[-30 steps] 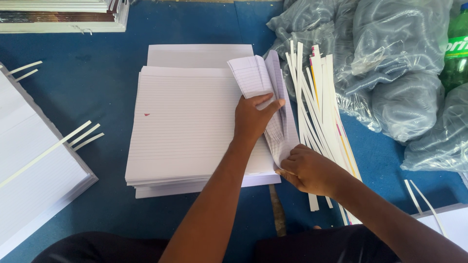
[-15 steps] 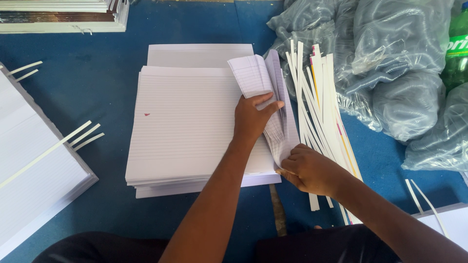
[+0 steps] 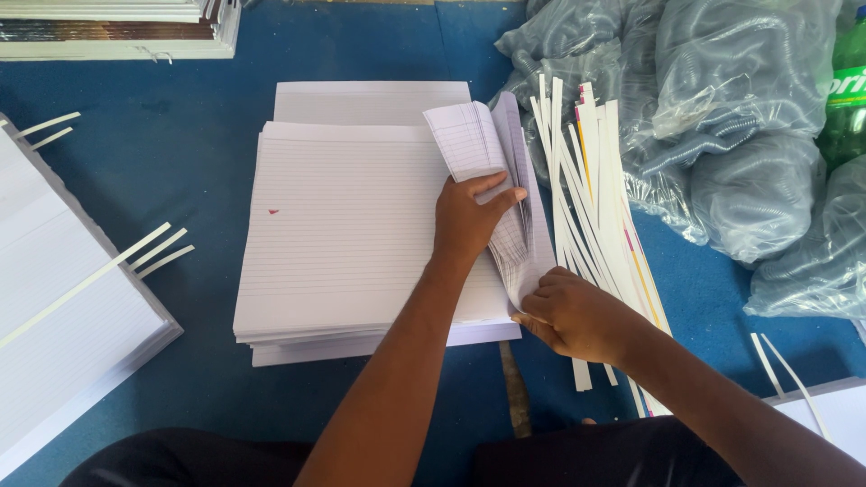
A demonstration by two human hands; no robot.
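A thick stack of white ruled paper (image 3: 352, 234) lies on a blue surface in front of me. My left hand (image 3: 469, 216) presses down on the stack's right side, thumb hooked under a curled bunch of lifted sheets (image 3: 483, 144). My right hand (image 3: 577, 311) pinches the lower right corner of those lifted sheets, fanning their edges. Just right of the stack lies a bundle of long white paper strips (image 3: 595, 207), some with coloured edges.
Clear plastic bags of coiled bindings (image 3: 722, 117) pile up at the right, with a green bottle (image 3: 848, 90) behind. Another paper stack with strip markers (image 3: 63, 307) sits at the left, more stacks (image 3: 117, 27) at top left, loose strips (image 3: 776, 370) at lower right.
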